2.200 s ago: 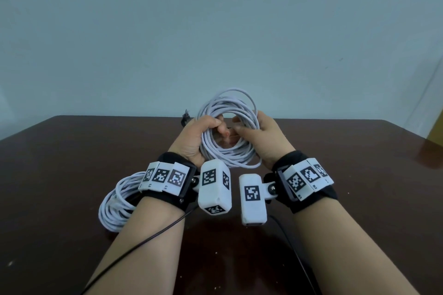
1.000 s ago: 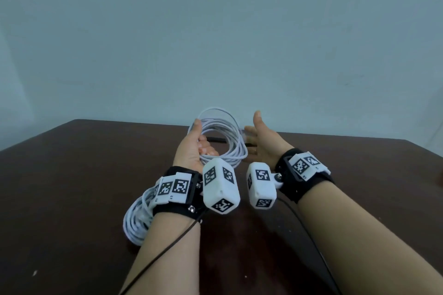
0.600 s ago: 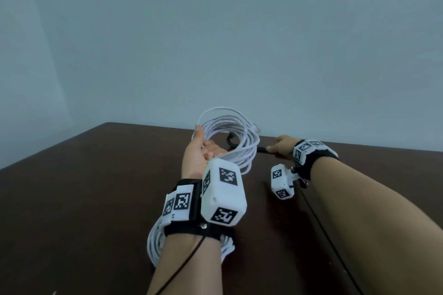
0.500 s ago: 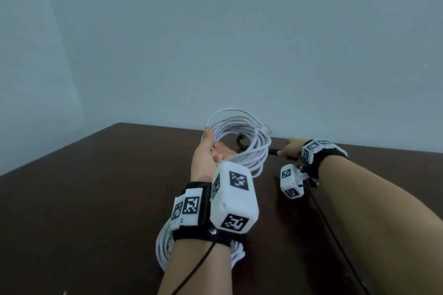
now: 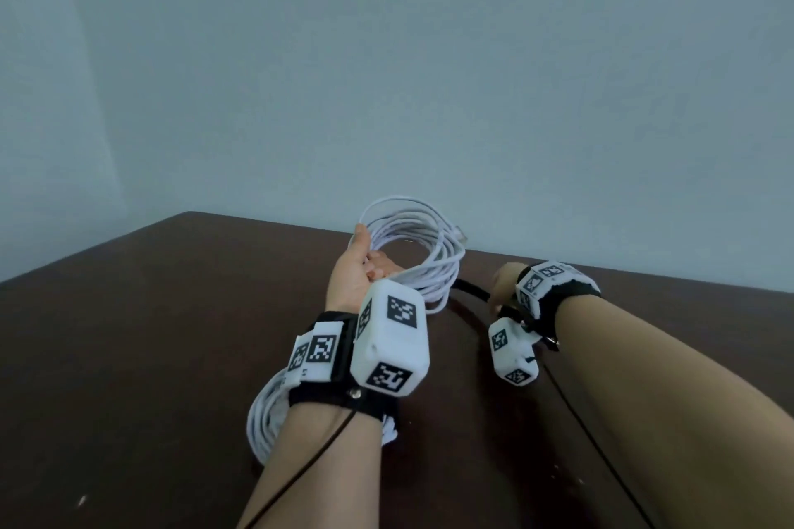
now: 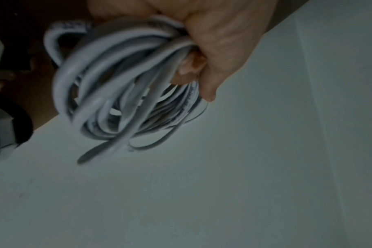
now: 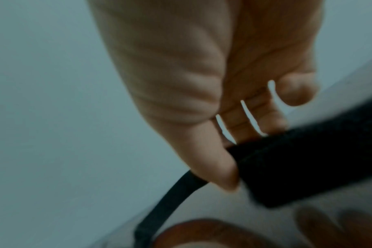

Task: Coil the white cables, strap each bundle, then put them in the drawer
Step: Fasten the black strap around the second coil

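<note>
My left hand (image 5: 358, 266) grips a white cable coil (image 5: 419, 247) and holds it upright above the dark table. In the left wrist view the fingers (image 6: 191, 65) curl round the bunched loops of the coil (image 6: 121, 87). My right hand (image 5: 500, 286) pinches a black strap (image 5: 472, 290) that runs to the coil's lower right. In the right wrist view the thumb and fingers (image 7: 214, 167) clamp the black strap (image 7: 287, 167). A second white cable coil (image 5: 268, 417) lies on the table, partly hidden under my left forearm.
The dark brown table (image 5: 129, 335) stretches left and front, with its far edge against a pale wall (image 5: 386, 77). Thin black sensor wires (image 5: 601, 442) trail from my wrists across the table.
Both hands held the coil together earlier. The right hand then let go, reached right, took hold of the black strap and pulled it away from the coil. The left hand kept the coil.
</note>
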`<act>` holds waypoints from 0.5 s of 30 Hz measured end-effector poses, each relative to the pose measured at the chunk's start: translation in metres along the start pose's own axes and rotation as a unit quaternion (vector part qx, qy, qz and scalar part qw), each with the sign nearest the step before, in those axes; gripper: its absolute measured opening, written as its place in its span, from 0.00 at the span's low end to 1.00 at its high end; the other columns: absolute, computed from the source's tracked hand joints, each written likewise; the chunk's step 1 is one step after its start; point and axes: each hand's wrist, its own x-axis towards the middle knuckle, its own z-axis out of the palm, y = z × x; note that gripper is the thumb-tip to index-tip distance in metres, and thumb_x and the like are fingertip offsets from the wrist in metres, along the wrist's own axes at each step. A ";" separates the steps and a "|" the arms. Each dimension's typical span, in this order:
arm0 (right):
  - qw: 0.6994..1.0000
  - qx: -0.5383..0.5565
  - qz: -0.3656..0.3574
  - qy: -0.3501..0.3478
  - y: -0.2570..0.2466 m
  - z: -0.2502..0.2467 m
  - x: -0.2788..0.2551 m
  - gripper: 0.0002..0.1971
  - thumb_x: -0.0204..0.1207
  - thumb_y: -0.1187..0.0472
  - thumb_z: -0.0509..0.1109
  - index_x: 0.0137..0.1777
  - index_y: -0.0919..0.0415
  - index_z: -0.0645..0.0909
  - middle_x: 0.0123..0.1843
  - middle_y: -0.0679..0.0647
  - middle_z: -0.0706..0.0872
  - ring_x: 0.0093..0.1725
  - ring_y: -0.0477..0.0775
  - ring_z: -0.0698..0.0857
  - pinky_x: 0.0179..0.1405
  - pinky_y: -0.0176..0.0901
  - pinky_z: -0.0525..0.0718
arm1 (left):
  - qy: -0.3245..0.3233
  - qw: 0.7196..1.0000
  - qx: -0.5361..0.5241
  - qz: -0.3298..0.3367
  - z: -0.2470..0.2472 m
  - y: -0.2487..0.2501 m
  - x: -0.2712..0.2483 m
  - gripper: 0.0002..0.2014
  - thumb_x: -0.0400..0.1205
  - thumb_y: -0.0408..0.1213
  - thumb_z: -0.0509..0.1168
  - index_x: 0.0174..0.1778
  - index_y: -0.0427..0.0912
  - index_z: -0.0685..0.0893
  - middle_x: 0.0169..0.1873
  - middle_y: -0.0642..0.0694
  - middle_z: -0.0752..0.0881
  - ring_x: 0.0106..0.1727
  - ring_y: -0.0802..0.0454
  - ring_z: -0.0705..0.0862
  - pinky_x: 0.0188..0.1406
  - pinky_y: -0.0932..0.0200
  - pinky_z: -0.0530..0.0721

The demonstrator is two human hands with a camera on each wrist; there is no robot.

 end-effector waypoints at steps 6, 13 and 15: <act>0.910 0.372 -0.033 0.181 0.050 -0.004 -0.030 0.08 0.73 0.70 0.61 0.40 0.69 0.82 0.34 0.61 0.85 0.29 0.54 0.80 0.26 0.34 0.76 | 0.004 0.996 0.092 -0.002 0.016 -0.019 -0.003 0.24 0.82 0.54 0.62 0.26 0.47 0.63 0.09 0.54 0.61 0.08 0.60 0.62 0.11 0.74 0.64; 0.797 0.515 -0.103 0.299 0.076 -0.006 -0.121 0.11 0.76 0.70 0.60 0.44 0.57 0.83 0.35 0.55 0.88 0.16 0.39 0.75 0.19 0.29 0.72 | 0.014 0.973 0.223 0.056 0.034 -0.051 -0.014 0.14 0.80 0.46 0.69 0.35 0.44 0.74 0.25 0.50 0.66 0.11 0.60 0.62 0.10 0.70 0.66; 0.782 0.533 -0.127 0.298 0.071 -0.008 -0.134 0.12 0.76 0.72 0.60 0.45 0.59 0.83 0.33 0.55 0.86 0.15 0.38 0.73 0.18 0.27 0.71 | -0.004 0.964 0.260 0.056 0.037 -0.057 -0.015 0.13 0.79 0.46 0.70 0.34 0.45 0.75 0.24 0.50 0.67 0.12 0.60 0.63 0.12 0.69 0.65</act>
